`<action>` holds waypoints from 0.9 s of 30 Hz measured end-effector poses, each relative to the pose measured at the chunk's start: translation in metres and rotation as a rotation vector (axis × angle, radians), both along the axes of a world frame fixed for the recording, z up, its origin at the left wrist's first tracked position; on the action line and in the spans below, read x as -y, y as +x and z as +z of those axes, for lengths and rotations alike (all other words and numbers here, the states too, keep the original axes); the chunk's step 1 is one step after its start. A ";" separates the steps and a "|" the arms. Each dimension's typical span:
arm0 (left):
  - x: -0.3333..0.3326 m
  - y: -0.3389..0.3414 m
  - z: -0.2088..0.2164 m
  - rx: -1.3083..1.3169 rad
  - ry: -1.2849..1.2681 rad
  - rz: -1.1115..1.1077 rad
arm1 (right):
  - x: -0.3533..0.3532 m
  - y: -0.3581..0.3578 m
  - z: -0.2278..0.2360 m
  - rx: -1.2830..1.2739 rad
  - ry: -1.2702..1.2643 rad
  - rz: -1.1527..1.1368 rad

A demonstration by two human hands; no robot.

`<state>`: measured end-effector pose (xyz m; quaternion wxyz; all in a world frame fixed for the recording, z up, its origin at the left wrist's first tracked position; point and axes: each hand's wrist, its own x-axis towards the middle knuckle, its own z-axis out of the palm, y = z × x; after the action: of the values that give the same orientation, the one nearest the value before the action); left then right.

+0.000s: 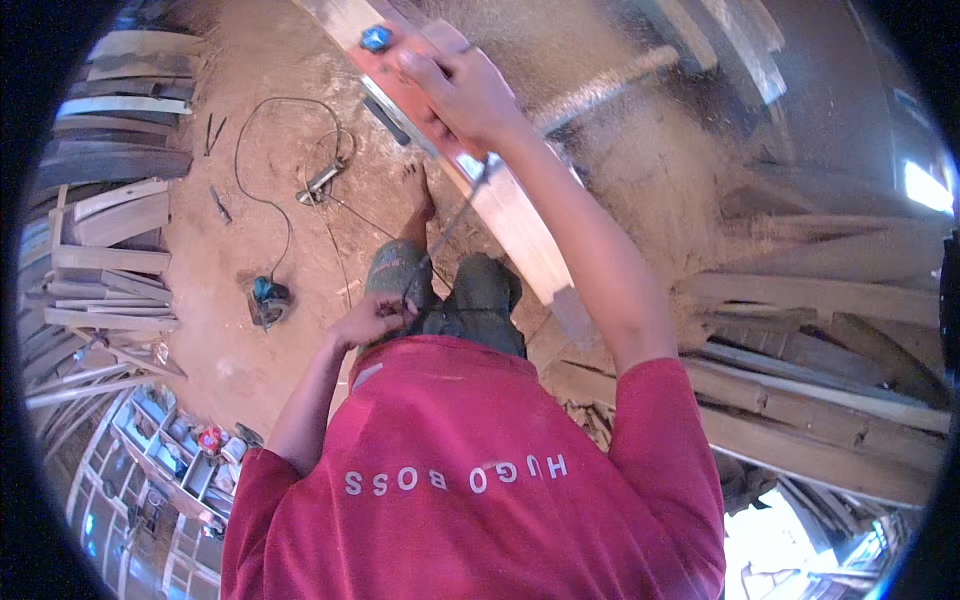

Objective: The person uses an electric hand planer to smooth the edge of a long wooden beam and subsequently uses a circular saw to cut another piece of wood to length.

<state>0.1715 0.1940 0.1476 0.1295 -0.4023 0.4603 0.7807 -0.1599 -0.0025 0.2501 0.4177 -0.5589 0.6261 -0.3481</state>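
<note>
My right hand (465, 95) is wrapped round the handle of a red electric planer (395, 75) with a blue front knob (376, 38). The planer rests on a long pale wooden plank (525, 230) running from the top of the view toward my right side. A dark power cord (460, 215) hangs from the planer's rear toward my lap. By my left thigh, my left hand (372, 320) has its fingers curled close to that cord. Whether it grips the cord I cannot make out.
On the dusty floor at left lie a teal power tool (268, 295), a grey power tool (320, 185) and looping cords. Stacked timber (110, 215) lines the left; more boards (810, 290) lie at right. A divided tray (165, 440) holding small items stands lower left.
</note>
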 end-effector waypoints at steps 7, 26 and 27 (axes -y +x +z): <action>-0.025 -0.030 0.012 0.057 -0.126 -0.156 | -0.184 -0.063 0.000 -0.060 -0.186 0.013; -0.033 -0.051 -0.013 -0.059 -0.298 -0.267 | -0.265 -0.074 0.011 0.099 0.427 -0.083; -0.028 -0.044 -0.017 -0.052 -0.303 -0.253 | -0.243 -0.067 0.010 0.090 0.441 -0.072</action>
<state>0.1274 0.2221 0.1302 0.1526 -0.3360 0.6227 0.6900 -0.2268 0.2402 0.2603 0.5447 -0.4152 0.6873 -0.2419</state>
